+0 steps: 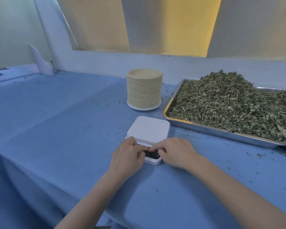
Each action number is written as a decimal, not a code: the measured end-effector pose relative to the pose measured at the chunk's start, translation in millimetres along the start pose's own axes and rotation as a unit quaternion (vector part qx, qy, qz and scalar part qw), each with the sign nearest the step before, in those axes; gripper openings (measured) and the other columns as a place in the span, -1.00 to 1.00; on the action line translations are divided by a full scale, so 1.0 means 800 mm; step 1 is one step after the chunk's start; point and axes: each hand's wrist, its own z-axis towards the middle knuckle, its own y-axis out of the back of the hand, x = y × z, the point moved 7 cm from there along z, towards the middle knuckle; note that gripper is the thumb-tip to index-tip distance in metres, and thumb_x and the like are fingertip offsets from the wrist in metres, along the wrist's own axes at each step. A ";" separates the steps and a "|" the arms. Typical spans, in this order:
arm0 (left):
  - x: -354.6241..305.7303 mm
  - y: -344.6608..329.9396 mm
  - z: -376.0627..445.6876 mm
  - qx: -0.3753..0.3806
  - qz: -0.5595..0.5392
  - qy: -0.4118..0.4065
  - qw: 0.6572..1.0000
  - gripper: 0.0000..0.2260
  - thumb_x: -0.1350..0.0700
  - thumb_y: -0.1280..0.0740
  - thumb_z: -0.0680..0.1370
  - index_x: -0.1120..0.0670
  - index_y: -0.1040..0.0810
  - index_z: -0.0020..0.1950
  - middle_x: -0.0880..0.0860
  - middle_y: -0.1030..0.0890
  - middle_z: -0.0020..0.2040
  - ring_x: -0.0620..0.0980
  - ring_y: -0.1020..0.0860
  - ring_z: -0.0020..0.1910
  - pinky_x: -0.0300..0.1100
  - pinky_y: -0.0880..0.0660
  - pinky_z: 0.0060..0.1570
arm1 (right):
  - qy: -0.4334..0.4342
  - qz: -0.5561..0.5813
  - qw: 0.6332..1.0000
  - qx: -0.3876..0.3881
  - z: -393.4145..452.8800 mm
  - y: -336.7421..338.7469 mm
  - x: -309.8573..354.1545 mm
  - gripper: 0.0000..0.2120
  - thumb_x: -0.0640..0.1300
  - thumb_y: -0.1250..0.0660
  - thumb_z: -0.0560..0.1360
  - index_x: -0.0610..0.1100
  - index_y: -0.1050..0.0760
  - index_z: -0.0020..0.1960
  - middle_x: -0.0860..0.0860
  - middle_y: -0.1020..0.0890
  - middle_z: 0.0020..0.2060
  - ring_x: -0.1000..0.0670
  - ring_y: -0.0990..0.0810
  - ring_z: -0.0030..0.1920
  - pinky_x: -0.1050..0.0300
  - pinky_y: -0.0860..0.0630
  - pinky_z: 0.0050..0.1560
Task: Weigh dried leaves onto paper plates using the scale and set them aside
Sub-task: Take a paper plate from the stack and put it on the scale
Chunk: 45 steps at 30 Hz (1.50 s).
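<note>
**Both hands on the scale's controls, nothing weighed yet**

Head view: the scale sits at centre frame, slightly below the middle, on the blue cloth-covered table. Its white platform is bare and its dark control strip faces the person. Both hands rest on that strip. The left hand comes in from the lower left with fingers curled together, their tips on the left end of the panel. The right hand comes in from the lower right, fingers bunched and pressed down near the panel's middle. Neither hand grips anything; they seem to be pressing buttons (which ones is hidden under the fingertips, and the display cannot be read).

The stack of paper plates stands just above the scale in the frame, near it but not touching. A reach straight forward from either hand would meet it, and the left has a slightly clearer line. The dried leaves are heaped in a metal tray to the right. The tray's long axis runs from centre right toward the lower right edge, and its near rim lies close to the scale's right side. The right hand is plainly the nearer one for scooping.

Open cloth stretches across the whole left half of the frame, good room for setting filled plates aside. The table edge drops away at the lower left.
</note>
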 end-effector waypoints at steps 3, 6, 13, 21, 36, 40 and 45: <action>0.001 0.004 0.007 0.024 -0.021 0.021 0.999 -0.70 0.14 -0.21 0.54 -0.21 -0.63 0.07 -0.10 -0.38 -0.16 -0.13 -0.37 -0.17 -0.26 -0.25 -0.29 | 0.005 0.019 1.000 -0.001 0.007 0.016 0.004 -0.58 -0.09 -0.08 0.50 0.38 -0.52 0.10 0.16 -0.62 -0.01 0.02 -0.53 0.00 0.19 -0.24 -0.34; 0.003 0.022 0.024 0.012 -0.075 0.039 0.996 -0.74 0.15 -0.22 0.53 -0.14 -0.65 0.01 -0.11 -0.41 -0.18 -0.15 -0.44 -0.19 -0.30 -0.27 -0.30 | -0.007 0.078 0.996 -0.043 0.014 0.037 0.005 -0.60 -0.08 -0.11 0.48 0.36 -0.56 0.04 0.17 -0.56 -0.31 0.14 -0.47 -0.25 0.23 -0.20 -0.43; -0.001 0.048 0.073 0.037 -0.096 0.019 0.995 -0.77 0.13 -0.24 0.51 -0.16 -0.62 -0.07 -0.15 -0.44 -0.24 -0.20 -0.42 -0.27 -0.29 -0.32 -0.27 | 0.003 0.136 0.987 -0.084 0.036 0.065 -0.005 -0.59 -0.14 -0.14 0.45 0.32 -0.57 0.03 0.10 -0.46 -0.52 0.10 -0.44 -0.39 0.16 -0.40 -0.37; 0.032 0.053 0.128 0.035 -0.173 0.106 0.979 -0.79 0.15 -0.24 0.49 -0.10 -0.64 -0.16 -0.07 -0.55 -0.33 -0.16 -0.38 -0.47 -0.32 -0.38 -0.42 | -0.027 0.243 0.964 -0.101 0.091 0.079 -0.037 -0.73 -0.10 -0.20 0.49 0.24 -0.58 -0.09 0.18 -0.57 -0.38 0.09 -0.55 -0.31 0.40 -0.41 -0.35; 0.048 0.079 0.345 -0.139 -0.176 0.192 0.955 -0.80 0.12 -0.20 0.52 0.12 -0.48 0.09 0.06 -0.52 0.06 0.06 -0.47 0.08 -0.20 -0.31 -0.11 | -0.106 0.252 0.933 -0.232 0.279 0.183 -0.082 -0.69 -0.05 -0.19 0.53 -0.06 -0.51 0.23 -0.06 -0.49 0.21 -0.06 -0.44 0.19 0.10 -0.40 0.06; 0.068 0.074 0.374 -0.129 -0.105 0.237 0.957 -0.63 0.05 -0.21 0.54 0.24 -0.35 0.26 0.19 -0.31 0.28 0.16 -0.25 0.29 -0.08 -0.29 0.04 | -0.184 0.150 0.953 -0.189 0.304 0.174 -0.109 -0.63 0.07 -0.18 0.53 -0.18 -0.41 0.19 -0.15 -0.31 0.29 -0.18 -0.23 0.31 0.05 -0.25 -0.02; 0.084 0.033 0.386 -0.007 -0.171 0.304 0.937 -0.58 0.03 -0.21 0.54 0.21 -0.37 0.34 0.19 -0.35 0.33 0.16 -0.32 0.31 -0.09 -0.33 0.23 | -0.227 0.195 0.947 -0.113 0.321 0.149 -0.128 -0.62 0.15 -0.13 0.52 -0.12 -0.30 -0.30 -0.16 -0.40 0.13 -0.18 -0.29 0.24 0.04 -0.20 -0.03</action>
